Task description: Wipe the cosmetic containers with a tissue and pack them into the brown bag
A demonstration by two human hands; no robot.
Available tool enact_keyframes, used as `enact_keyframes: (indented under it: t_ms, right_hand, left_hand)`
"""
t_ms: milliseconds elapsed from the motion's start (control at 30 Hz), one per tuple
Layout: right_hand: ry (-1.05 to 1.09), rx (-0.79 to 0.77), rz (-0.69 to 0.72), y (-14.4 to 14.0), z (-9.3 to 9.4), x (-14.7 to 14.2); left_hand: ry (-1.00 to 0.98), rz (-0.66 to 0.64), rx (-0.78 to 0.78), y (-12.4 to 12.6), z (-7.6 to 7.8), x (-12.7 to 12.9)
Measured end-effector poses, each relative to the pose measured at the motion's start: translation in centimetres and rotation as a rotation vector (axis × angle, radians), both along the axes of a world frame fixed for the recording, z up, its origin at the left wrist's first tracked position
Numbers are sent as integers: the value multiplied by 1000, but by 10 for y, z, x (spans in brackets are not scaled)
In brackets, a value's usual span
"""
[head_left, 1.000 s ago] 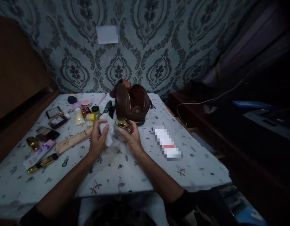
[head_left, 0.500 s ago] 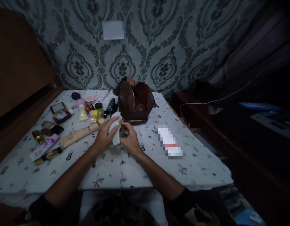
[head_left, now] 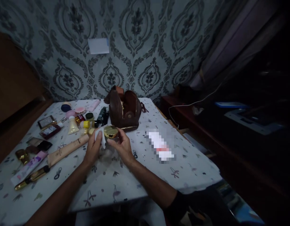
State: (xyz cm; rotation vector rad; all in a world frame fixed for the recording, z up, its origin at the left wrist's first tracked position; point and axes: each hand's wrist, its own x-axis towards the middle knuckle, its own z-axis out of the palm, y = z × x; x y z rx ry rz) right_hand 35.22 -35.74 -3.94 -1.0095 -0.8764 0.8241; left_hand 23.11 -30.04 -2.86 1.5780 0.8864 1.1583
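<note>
Hands meet just above a patterned tablecloth [head_left: 116, 175]: the left hand [head_left: 93, 150] pinches a crumpled white tissue [head_left: 100, 138], and the right hand [head_left: 121, 147] grips a round jar with a shiny gold lid [head_left: 111, 131], lid tilted up towards the camera. Just beyond sits a glossy brown leather bag [head_left: 124, 110], with tubes and small pots [head_left: 71, 121] scattered to the left.

Gold-lidded jar [head_left: 111, 131] and white tissue [head_left: 100, 138], held above the table

The jar is small and round, its shiny gold lid facing up and slightly tilted toward the camera; the body below the lid is mostly hidden, so its material cannot be told. The tissue is crumpled, white, bunched just left of the jar and touching its side. Both sit in front of the brown leather bag, above the patterned tablecloth.
</note>
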Motion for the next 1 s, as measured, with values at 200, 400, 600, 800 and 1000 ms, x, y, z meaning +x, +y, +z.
enact_keyframes:
  t_ms: [200,400,600,800,1000]
  right_hand:
    - [-127,62,-116,-8,17,11]
    - [-127,186,-191,28,81,75]
    - [-282,28,-173,109,116,140]
    - [-918,-448,-257,134,117,146]
    - [-1119,-648,-107,134,110,136]
  left_hand:
    - [-135,-53,-377,-8,-3,3]
    - [64,-359,-342,-16,3,1]
    - [258,-445,-228,-13,4,1]
    - [308,-428,-207,-7,0,1]
    - [342,-439,-165,-7,-5,1]
